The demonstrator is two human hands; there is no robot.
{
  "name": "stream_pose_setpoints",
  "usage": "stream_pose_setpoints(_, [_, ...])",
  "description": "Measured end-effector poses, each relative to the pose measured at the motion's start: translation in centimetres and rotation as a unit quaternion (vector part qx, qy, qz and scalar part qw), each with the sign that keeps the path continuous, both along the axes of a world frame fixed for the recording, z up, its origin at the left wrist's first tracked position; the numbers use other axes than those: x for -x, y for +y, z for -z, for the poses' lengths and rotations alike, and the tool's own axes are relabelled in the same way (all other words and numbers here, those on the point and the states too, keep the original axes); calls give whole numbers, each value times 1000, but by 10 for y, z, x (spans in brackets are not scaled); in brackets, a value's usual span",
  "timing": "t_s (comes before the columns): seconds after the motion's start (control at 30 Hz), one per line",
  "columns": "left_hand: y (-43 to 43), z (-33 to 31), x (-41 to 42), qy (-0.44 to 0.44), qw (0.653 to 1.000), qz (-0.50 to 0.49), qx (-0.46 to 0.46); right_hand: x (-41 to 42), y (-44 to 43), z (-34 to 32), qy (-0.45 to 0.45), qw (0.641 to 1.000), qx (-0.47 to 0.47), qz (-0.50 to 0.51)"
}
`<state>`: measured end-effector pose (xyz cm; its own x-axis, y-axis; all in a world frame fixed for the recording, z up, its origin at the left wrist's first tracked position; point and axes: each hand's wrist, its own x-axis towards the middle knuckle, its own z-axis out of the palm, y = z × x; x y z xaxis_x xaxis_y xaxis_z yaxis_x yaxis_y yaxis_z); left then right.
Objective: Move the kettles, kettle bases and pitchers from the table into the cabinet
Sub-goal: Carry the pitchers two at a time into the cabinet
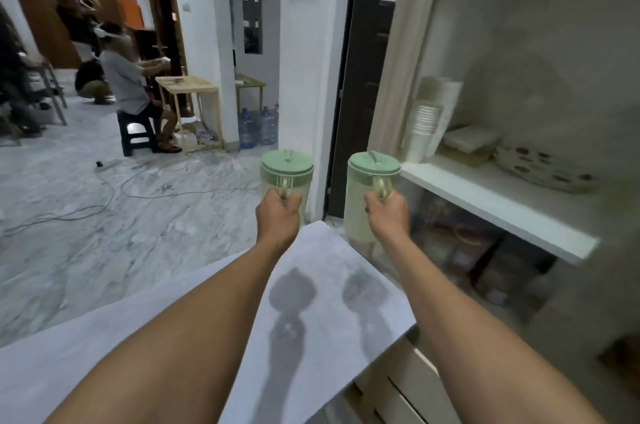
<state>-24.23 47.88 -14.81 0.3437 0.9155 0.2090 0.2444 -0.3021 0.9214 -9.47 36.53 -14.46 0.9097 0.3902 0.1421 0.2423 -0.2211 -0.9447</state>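
I hold two clear pitchers with pale green lids, both upright in the air beyond the far corner of the white table [194, 337]. My left hand [278, 215] grips the handle of the left pitcher [287, 170]. My right hand [387, 215] grips the handle of the right pitcher [367, 181], which hangs just left of the open cabinet's white shelf [498, 202]. No kettles or kettle bases are in view.
On the shelf stand stacked paper cups [424, 126], a flat box [472, 138] and a patterned plate [543, 169]. Packages fill the space below the shelf. A dark door frame [360, 77] borders the cabinet. People sit at a small table [188, 84] far left; water bottles [258, 127] stand on the floor.
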Motion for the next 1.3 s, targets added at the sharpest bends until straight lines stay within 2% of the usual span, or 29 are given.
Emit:
stream_pose_setpoints(0.23, [-58, -62, 28, -35, 993, 106, -25, 56, -99, -76, -42, 992, -23, 113])
stream_pose_setpoints(0.5, [-164, -127, 36, -75, 965, 249, -30, 92, -242, -140, -70, 969, -11, 236])
stream_pose_setpoints(0.83, [-316, -160, 13, -97, 909, 404, -23, 125, -415, -165, -84, 937, -21, 339])
stream_pose_setpoints(1.07, [-413, -169, -10, -109, 881, 460, -29, 127, -515, -169, -85, 917, -29, 388])
stream_pose_setpoints(1.3, [-506, -173, -48, -125, 860, 495, 5, 110, -606, -177, -92, 903, -45, 418])
